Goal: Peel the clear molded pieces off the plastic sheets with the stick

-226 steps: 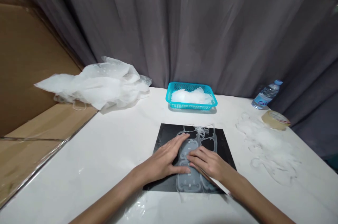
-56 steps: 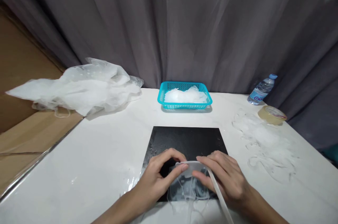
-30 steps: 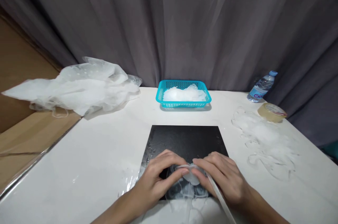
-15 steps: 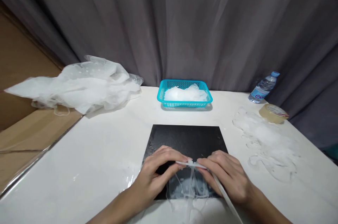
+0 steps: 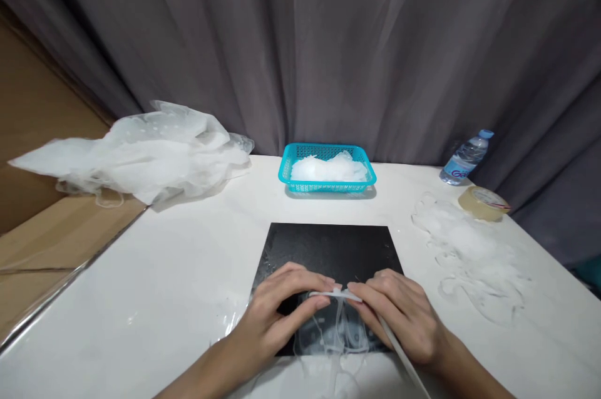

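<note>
Over a black board (image 5: 328, 242), both hands meet at a small piece of sheer white material (image 5: 335, 294), whose thin translucent strands hang down in front of the board. My left hand (image 5: 286, 305) pinches its left end between fingertips and thumb. The right end is between the thumb and fingers of my right hand (image 5: 404, 311). A long, narrow white strip (image 5: 399, 349) runs from beneath my right hand toward the bottom edge; its upper end is hidden, and what it is I cannot make out.
A turquoise basket (image 5: 327, 186) holding white sheer pieces (image 5: 328, 167) stands at the back. On the left lies a heap of white sheer fabric (image 5: 154, 155) beside cardboard (image 5: 70, 223). To the right are loose translucent scraps (image 5: 474, 248), a tape roll (image 5: 483, 203) and a water bottle (image 5: 467, 158).
My left thumb has shifted slightly down and away from the other fingertips. The white piece has moved a little left, and the hands stay close together.
</note>
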Action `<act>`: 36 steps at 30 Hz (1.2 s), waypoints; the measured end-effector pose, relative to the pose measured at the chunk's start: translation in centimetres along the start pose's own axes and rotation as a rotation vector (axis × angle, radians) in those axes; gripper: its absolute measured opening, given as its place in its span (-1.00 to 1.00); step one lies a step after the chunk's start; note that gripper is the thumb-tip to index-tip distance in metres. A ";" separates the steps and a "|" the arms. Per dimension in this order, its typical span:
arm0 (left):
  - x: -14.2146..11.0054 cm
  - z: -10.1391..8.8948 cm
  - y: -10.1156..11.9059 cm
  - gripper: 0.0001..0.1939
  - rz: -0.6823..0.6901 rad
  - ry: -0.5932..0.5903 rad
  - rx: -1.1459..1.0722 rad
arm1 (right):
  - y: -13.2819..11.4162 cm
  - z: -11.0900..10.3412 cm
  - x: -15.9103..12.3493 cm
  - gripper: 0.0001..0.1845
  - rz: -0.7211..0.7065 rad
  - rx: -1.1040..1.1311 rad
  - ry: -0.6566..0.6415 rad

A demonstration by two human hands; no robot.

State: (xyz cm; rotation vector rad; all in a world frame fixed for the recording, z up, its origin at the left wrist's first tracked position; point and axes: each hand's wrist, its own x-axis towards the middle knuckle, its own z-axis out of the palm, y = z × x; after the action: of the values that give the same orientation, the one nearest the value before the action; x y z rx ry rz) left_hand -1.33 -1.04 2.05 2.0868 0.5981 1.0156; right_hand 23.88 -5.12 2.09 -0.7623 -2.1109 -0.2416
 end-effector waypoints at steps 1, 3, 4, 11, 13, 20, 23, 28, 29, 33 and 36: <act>0.0 0.0 0.0 -0.71 0.008 -0.006 0.002 | 0.0 0.0 0.0 -0.79 0.002 -0.001 0.002; -0.1 0.0 0.0 -0.71 0.044 -0.016 0.005 | 0.0 0.0 0.1 -0.79 0.005 -0.002 0.004; -0.1 0.0 0.0 -0.71 0.066 -0.019 0.008 | 0.0 -0.1 0.2 -0.79 0.004 -0.001 0.005; 0.1 -0.1 0.0 -0.71 0.134 -0.044 0.046 | 0.0 -0.3 0.2 -0.78 -0.033 -0.015 0.029; 0.1 -0.1 0.0 -0.72 0.105 -0.048 0.046 | 0.0 -0.3 0.2 -0.77 -0.033 -0.019 0.024; -0.5 0.3 0.2 -0.75 -0.043 -0.013 -0.004 | -0.3 -0.1 0.6 -0.79 0.022 -0.008 -0.019; -0.8 0.5 0.2 -0.77 -0.095 0.013 -0.035 | -0.3 0.0 0.5 -0.84 0.080 0.007 -0.064; -1.1 0.7 0.2 -0.82 -0.229 -0.010 -0.067 | -0.4 0.3 0.5 -0.86 0.049 0.026 -0.028; -1.1 0.8 0.3 -0.76 -0.235 -0.012 -0.058 | -0.4 0.3 0.6 -0.86 0.036 0.024 -0.017; -1.0 0.7 0.3 -0.76 -0.145 -0.062 0.028 | -0.5 0.4 0.8 -0.85 -0.006 0.018 0.006; -0.6 0.5 0.3 -0.79 -0.052 -0.072 0.025 | -0.5 0.4 0.6 -0.82 -0.007 0.024 0.012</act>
State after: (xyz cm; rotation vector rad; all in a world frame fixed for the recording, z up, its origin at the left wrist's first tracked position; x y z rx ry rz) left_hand -1.19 -1.86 1.81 2.1086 0.6284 0.9038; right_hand 23.05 -5.07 2.33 -0.7378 -2.1013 -0.2234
